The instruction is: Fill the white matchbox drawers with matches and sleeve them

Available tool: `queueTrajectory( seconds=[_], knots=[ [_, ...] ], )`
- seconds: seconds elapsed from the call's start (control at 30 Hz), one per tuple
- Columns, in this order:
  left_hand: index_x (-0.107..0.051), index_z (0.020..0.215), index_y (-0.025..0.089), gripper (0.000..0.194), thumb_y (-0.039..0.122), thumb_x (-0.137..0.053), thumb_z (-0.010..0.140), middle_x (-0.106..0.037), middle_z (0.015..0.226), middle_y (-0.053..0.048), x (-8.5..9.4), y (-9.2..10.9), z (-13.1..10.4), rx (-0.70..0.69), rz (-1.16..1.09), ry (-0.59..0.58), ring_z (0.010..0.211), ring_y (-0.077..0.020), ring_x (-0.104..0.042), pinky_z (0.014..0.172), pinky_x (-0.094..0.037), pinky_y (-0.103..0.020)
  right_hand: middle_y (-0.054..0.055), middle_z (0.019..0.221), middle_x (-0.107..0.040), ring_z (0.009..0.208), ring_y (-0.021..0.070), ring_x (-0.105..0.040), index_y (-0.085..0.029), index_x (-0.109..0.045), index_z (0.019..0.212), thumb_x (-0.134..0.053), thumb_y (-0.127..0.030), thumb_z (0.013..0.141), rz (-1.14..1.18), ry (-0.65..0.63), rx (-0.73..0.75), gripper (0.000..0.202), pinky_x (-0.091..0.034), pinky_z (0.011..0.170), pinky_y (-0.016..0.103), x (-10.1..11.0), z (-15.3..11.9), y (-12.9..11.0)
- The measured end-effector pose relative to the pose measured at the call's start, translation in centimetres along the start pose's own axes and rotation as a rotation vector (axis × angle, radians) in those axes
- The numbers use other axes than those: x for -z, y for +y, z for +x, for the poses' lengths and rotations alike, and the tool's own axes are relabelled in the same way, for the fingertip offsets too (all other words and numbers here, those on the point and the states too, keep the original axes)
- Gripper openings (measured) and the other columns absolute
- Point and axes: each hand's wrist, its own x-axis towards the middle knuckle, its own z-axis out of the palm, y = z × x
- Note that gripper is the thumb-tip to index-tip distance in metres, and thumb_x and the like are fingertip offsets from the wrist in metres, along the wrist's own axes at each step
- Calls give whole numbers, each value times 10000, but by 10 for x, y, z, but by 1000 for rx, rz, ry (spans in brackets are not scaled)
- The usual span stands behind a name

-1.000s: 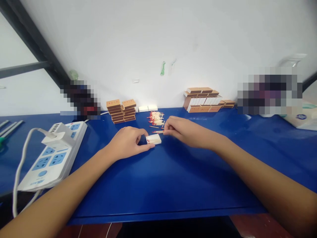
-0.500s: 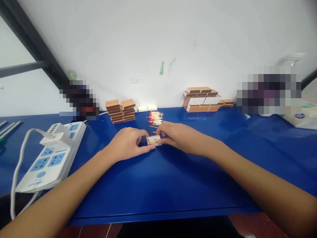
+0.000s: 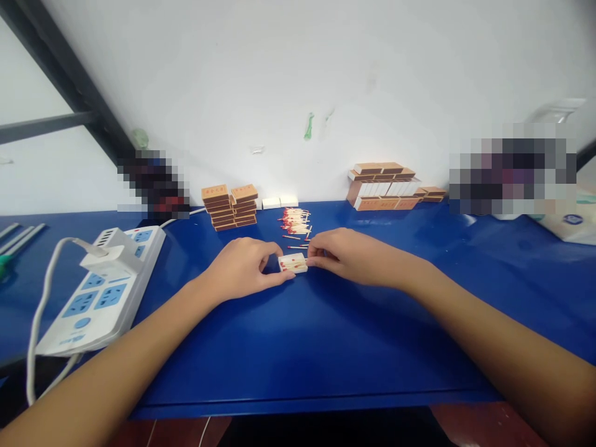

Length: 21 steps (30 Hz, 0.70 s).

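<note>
My left hand grips the left end of a small white matchbox tray between thumb and index finger. Inside the tray lie several red-headed matches, most with heads toward the left. My right hand is closed in a pinch at the tray's right end, where a pale match end shows by the fingertips. Just beyond the hands is a pile of loose matches. A few single matches lie between the pile and the tray.
Closed matchboxes stand stacked behind my left hand, and a larger stack is against the wall at right. White trays sit between them. A power strip with a plug and cable occupies the left of the blue table.
My right hand has drawn slightly right and its fingers have pinched closer together, uncovering more of the tray's right end. My left hand still grips the tray. The view has shifted slightly.
</note>
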Motion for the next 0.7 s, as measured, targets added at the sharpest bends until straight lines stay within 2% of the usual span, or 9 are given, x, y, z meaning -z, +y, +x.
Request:
queueTrajectory(
  seconds=[0.17, 0.33, 0.6, 0.7],
  knots=[
    [-749, 1020, 238, 402, 607, -687, 875, -634, 658, 29, 0, 0, 1, 7, 1, -3, 587, -135, -543, 547, -284, -271, 54, 888, -718, 730, 154, -567, -181, -670, 852, -548, -305, 1019, -7, 12, 3, 241, -352, 669, 295, 3, -2, 4],
    [-749, 1031, 240, 391, 594, -693, 876, -629, 655, 32, 0, 0, 1, 0, -5, 7, 581, -129, -538, 551, -289, -271, 23, 810, -707, 692, 137, -552, -188, -685, 840, -559, -320, 1012, 57, 101, 23, 250, -352, 654, 281, 9, -2, 4],
    [-749, 1019, 232, 420, 622, -680, 879, -617, 634, 32, 0, 0, -1, -27, -20, 11, 576, -132, -540, 549, -303, -270, 22, 806, -678, 689, 131, -530, -184, -642, 831, -597, -271, 983, 75, 143, 32, 181, -319, 633, 274, -11, 5, -3],
    [-751, 1034, 227, 422, 615, -684, 880, -616, 632, 30, 1, 0, 0, -22, -23, 8, 572, -132, -541, 549, -305, -269, 16, 814, -660, 701, 129, -520, -182, -650, 848, -596, -263, 988, 93, 157, 85, 170, -327, 652, 269, -11, 5, -2]
  ],
)
